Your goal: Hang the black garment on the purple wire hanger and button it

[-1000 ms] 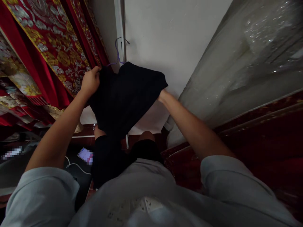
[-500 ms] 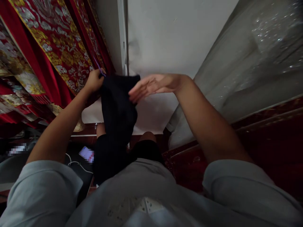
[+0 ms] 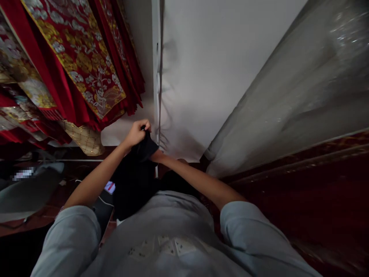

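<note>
A black piece of cloth (image 3: pixel 135 169) hangs in front of me, low over my lap; whether it is a garment or a bag I cannot tell. My left hand (image 3: pixel 140 132) is closed on its upper edge, thumb and fingers pinching the fabric. My right hand (image 3: pixel 157 156) reaches into or behind the cloth near its top right corner. Only the wrist and the back of that hand show, and its fingers are hidden by the fabric.
Red embroidered garments (image 3: pixel 86 69) with gold and silver patterns hang at the left. Plastic sheeting (image 3: pixel 273 107) covers something at the right, above dark red carved wood (image 3: pixel 302 192). A lit phone (image 3: pixel 110 187) and a white cable (image 3: pixel 105 201) lie left of my legs. A white wall (image 3: pixel 216 57) faces me.
My left hand has come down and to the right with the cloth. My right hand, earlier open beside the fabric, has moved down and left into or behind it.
</note>
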### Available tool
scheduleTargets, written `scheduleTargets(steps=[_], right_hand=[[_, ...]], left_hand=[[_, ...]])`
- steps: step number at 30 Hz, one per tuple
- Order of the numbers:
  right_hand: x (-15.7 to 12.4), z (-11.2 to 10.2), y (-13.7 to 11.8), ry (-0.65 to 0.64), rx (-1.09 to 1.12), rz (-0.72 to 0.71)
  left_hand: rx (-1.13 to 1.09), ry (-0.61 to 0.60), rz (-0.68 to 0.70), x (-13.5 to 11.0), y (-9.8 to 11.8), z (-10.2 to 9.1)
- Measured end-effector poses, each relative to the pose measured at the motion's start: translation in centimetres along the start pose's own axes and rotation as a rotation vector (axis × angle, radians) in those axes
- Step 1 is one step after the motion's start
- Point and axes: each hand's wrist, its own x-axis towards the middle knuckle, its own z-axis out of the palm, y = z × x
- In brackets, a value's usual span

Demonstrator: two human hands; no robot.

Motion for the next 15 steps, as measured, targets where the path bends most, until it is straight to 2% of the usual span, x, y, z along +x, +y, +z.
scheduleTargets(steps=[1, 3, 4, 6, 8, 10, 13, 15], right_hand=[[-0.5, 1.0, 0.5, 0.005, 0.012, 0.080], [-1.0, 1.3, 1.8, 0.050, 0.019, 0.189], [-1.0, 0.7, 2.5, 0.088, 0.028, 0.227], [-0.7, -1.6, 3.6, 0.178, 0.046, 0.273], [-0.2, -5.0, 4.0, 0.260, 0.052, 0.295], [0.1, -9.1, 4.0, 0.337, 0.053, 0.283], [-0.9, -15.7, 3.8, 0.408, 0.037, 0.201], [-2.5, -19.8, 4.0, 0.369, 0.005, 0.216]], left_hand=[[-0.031, -0.011, -0.112, -1.3, -1.4, -0.9], [-0.065, -0.053, -0.289, -4.0, -3.3, -2.8], [-0.069, -0.097, -0.369, -5.0, -3.9, -3.7], [0.021, -0.208, -0.420, -6.5, -4.3, -4.8], [0.250, -0.265, -0.323, -6.7, -3.9, -5.0], [0.516, -0.189, -0.174, -6.0, -3.1, -5.0], [0.742, 0.065, -0.002, -4.2, -1.5, -6.4], [0.768, 0.254, 0.099, -3.1, -0.5, -8.1]])
